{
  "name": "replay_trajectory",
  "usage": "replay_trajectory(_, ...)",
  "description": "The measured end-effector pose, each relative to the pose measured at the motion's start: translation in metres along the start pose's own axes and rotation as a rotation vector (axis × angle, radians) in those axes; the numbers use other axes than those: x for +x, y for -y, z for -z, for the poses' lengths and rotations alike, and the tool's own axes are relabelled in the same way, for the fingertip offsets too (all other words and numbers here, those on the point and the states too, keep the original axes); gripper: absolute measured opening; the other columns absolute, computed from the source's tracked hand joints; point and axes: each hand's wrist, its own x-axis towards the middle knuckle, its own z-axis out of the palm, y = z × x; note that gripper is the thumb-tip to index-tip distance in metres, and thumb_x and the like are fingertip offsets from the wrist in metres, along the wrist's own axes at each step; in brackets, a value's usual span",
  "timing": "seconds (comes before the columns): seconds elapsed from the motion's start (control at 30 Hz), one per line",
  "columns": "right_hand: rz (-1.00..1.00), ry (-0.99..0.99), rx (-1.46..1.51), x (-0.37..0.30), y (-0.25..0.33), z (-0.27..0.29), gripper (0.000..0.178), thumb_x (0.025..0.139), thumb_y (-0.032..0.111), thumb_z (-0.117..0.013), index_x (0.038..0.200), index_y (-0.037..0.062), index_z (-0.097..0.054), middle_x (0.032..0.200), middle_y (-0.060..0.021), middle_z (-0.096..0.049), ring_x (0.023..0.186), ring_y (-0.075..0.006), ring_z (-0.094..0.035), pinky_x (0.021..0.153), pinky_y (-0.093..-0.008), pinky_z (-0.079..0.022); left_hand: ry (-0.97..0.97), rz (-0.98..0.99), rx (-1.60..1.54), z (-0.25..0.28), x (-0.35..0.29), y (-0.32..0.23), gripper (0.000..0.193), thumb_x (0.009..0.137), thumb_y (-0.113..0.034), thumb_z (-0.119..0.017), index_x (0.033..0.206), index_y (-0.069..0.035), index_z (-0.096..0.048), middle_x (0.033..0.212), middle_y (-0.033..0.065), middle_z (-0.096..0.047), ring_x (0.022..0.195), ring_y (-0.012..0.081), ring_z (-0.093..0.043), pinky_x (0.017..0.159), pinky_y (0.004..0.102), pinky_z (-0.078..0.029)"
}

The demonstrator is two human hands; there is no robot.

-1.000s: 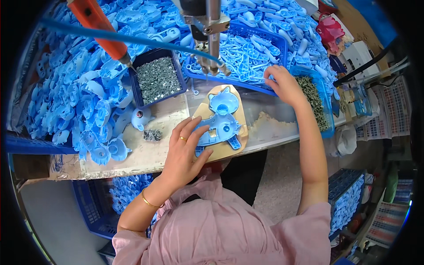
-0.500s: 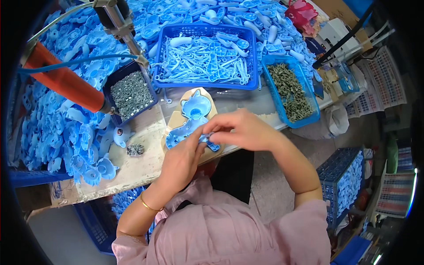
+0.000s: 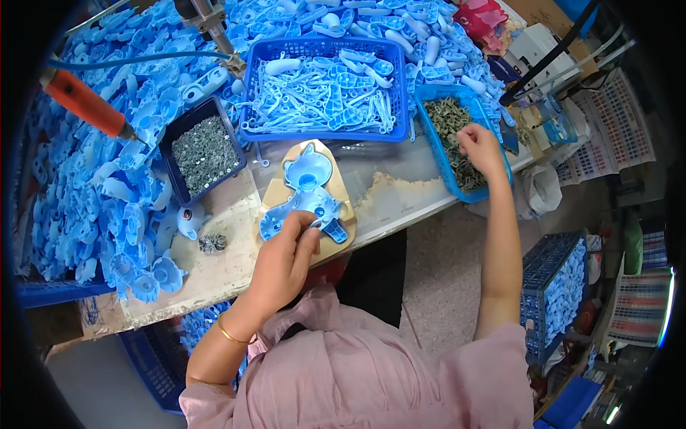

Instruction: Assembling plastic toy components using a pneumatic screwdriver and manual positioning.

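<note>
A blue plastic shell (image 3: 309,171), shaped like an animal figure half, lies hollow side up in a beige fixture block (image 3: 336,154) at the table's front edge. My left hand (image 3: 284,254) is at the shell's lower part, thumb and forefinger pinched on a small pale piece too tiny to name. My right hand (image 3: 480,149) is over a light blue basket (image 3: 498,187) holding small greenish-brown metal parts (image 3: 464,171). Its fingers are curled together, and whatever they grip is hidden.
A dark tray (image 3: 238,163) of small silver screws stands left of the fixture, near an orange power screwdriver (image 3: 86,104). Behind is a blue basket (image 3: 325,134) of thin blue parts. Blue shells (image 3: 136,200) heap at left. A metal-tipped tool (image 3: 214,28) hangs above. A small dark clump (image 3: 212,243) lies nearby.
My right hand has left the shell and moved right to the light blue basket. My left hand stays by the shell. The orange screwdriver has swung up and left.
</note>
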Motion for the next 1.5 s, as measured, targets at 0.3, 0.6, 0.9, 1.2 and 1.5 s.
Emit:
replay_trajectory(0.3,0.152,0.628,0.454,-0.098,0.155,-0.03,0.018,0.096,0.012,-0.067,0.108,-0.0003,-0.069,0.085,-0.0012,-0.067,0.076,-0.0075,-0.061,0.07,-0.0235,-0.051,0.135,0.109,-0.234,-0.008,0.016,-0.013,0.017,0.105,-0.018,-0.051,0.112,-0.002,-0.05,0.079,0.0072,-0.062,0.072,0.0143,-0.061,0.066,0.0287,-0.047)
replay_trajectory(0.6,0.156,0.841,0.472,-0.125,0.193,-0.054,0.015,0.097,0.012,-0.066,0.105,0.0006,-0.07,0.081,0.0003,-0.066,0.072,-0.0063,-0.06,0.065,-0.0231,-0.049,0.078,0.017,-0.134,-0.011,0.013,0.0,0.023,0.101,-0.024,-0.058,0.11,-0.006,-0.049,0.084,0.012,-0.068,0.072,0.0318,-0.068,0.063,0.0406,-0.05)
replay_trajectory(0.9,0.086,1.051,0.529,-0.12,0.187,-0.058,0.012,0.096,0.011,-0.065,0.103,0.0012,-0.07,0.084,0.0005,-0.066,0.073,-0.0061,-0.059,0.065,-0.0234,-0.048,0.137,0.094,0.041,-0.003,0.005,-0.004,0.022,0.099,-0.029,-0.06,0.108,-0.009,-0.057,0.08,0.0121,-0.068,0.075,0.0319,-0.068,0.063,0.0437,-0.049)
replay_trajectory(1.2,0.272,0.745,0.335,-0.131,0.194,-0.083,0.019,0.091,0.007,-0.069,0.11,0.003,-0.067,0.094,0.0003,-0.067,0.08,-0.0059,-0.058,0.072,-0.0233,-0.047,-0.177,-0.253,0.297,0.011,0.001,0.018,0.032,0.088,-0.026,-0.073,0.113,-0.008,-0.063,0.092,0.01,-0.068,0.086,0.0308,-0.061,0.076,0.0411,-0.049)
replay_trajectory(1.5,0.14,0.8,0.463,-0.111,0.177,-0.124,0.027,0.089,0.004,-0.072,0.113,0.0022,-0.062,0.092,-0.0021,-0.066,0.081,-0.0055,-0.061,0.071,-0.0212,-0.049,-0.308,-0.229,0.574,0.031,0.001,0.047,0.054,0.074,-0.019,-0.08,0.122,-0.006,-0.058,0.113,0.0114,-0.06,0.099,0.0335,-0.054,0.088,0.0434,-0.046)
